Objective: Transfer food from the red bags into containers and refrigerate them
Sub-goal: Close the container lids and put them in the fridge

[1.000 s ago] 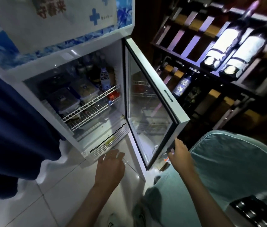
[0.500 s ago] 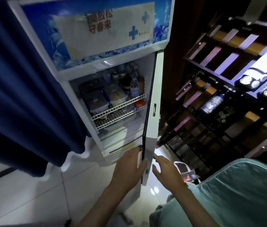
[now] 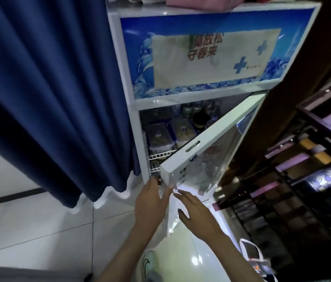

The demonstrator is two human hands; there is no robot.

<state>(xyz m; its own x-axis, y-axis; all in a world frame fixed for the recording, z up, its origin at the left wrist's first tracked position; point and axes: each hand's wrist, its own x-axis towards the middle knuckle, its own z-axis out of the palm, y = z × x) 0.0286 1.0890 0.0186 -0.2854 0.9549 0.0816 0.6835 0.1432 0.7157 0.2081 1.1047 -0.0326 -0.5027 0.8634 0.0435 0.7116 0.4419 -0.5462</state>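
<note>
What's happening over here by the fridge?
A person stands at a small fridge with its glass door partly open. Both hands are at the door's lower corner: the left hand by its edge, the right hand open just below. Lidded food containers sit on a wire shelf inside.

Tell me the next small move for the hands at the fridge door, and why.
Probably push the door shut. It stands partly open, two containers already sit on the shelf inside, and both the left hand and the right hand are open at its lower edge.
</note>
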